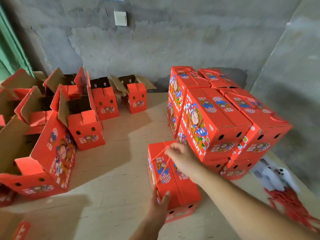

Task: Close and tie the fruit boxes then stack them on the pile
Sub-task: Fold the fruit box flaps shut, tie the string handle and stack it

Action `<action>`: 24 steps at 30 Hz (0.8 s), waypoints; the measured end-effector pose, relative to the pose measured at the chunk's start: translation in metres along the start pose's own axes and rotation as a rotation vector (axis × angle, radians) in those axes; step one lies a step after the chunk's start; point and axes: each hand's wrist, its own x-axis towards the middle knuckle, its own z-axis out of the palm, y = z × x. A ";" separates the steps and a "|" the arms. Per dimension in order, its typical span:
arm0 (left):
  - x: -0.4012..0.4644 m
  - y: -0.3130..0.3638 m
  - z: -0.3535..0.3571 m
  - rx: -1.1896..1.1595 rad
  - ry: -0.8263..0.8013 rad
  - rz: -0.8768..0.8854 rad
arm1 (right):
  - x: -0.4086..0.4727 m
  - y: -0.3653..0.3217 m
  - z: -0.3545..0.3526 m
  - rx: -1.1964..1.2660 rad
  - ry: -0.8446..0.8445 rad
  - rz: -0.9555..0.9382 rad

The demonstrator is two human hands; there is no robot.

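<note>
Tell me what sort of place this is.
Likely a bare storeroom used for packing: rough concrete walls, a stack of closed fruit boxes, open boxes waiting on the floor, and a bundle of red cords.

The closed box (170, 177) on the floor serves as the landmark. Directly right of it and touching its far corner, the stacked pile (223, 122) rises as a wall, blocking passage that way. Left of the box a broad strip of bare board floor (117, 163) runs toward the back wall, open for a hand. Beyond that strip, the open boxes (83, 125) with raised flaps crowd the left. Near right of the box, red cords (290, 203) lie loose.
</note>
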 end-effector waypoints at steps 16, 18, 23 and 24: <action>0.014 0.032 0.013 -0.148 0.139 -0.043 | -0.049 0.109 -0.023 -0.102 -0.113 0.135; 0.006 0.063 0.015 -0.152 0.126 -0.009 | -0.037 0.080 -0.041 -0.199 -0.106 0.075; -0.019 0.170 0.027 -0.116 0.111 0.238 | -0.020 0.003 -0.095 -0.151 0.008 -0.229; -0.024 0.193 0.032 -0.105 0.110 0.301 | -0.019 -0.015 -0.106 -0.159 0.037 -0.293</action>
